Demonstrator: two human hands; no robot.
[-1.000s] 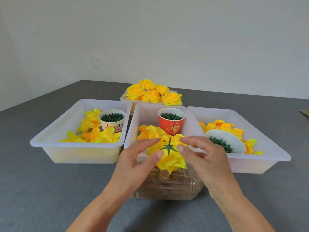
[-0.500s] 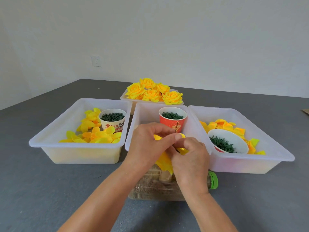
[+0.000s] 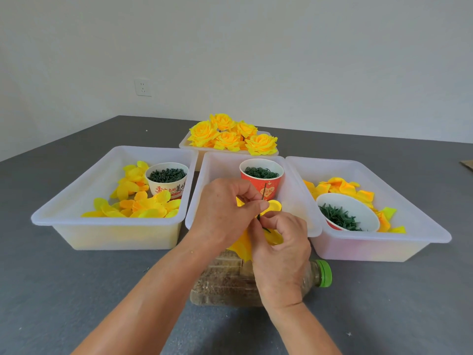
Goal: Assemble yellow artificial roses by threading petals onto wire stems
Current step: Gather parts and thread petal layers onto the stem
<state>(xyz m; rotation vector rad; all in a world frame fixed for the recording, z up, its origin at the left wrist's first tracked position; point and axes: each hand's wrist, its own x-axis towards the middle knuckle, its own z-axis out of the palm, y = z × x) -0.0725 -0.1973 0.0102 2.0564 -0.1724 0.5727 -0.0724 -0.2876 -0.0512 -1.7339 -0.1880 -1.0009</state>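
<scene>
A half-built yellow rose [image 3: 243, 245] sits between both hands, just above a plastic bottle lying on its side [image 3: 230, 283]. A thin dark wire stem [image 3: 263, 201] rises from the rose, in front of the red cup [image 3: 271, 190]. My left hand [image 3: 225, 213] pinches the stem and petals with thumb and forefinger. My right hand [image 3: 281, 252] grips the rose from below and to the right, fingers curled round the petals and a green calyx tip. Most of the flower is hidden by the hands.
Three white tubs stand side by side: the left tub [image 3: 107, 226] holds loose petals and a white cup of green parts [image 3: 167, 181], the middle tub [image 3: 299, 201] the red cup, the right tub [image 3: 384, 242] petals and a bowl of green pieces [image 3: 345, 213]. Finished roses [image 3: 230, 135] fill a tray behind.
A second ago both hands were spread open around the rose with its green star calyx showing. They have since closed in on it, covering the flower, and the bottle's green cap has come into view.
</scene>
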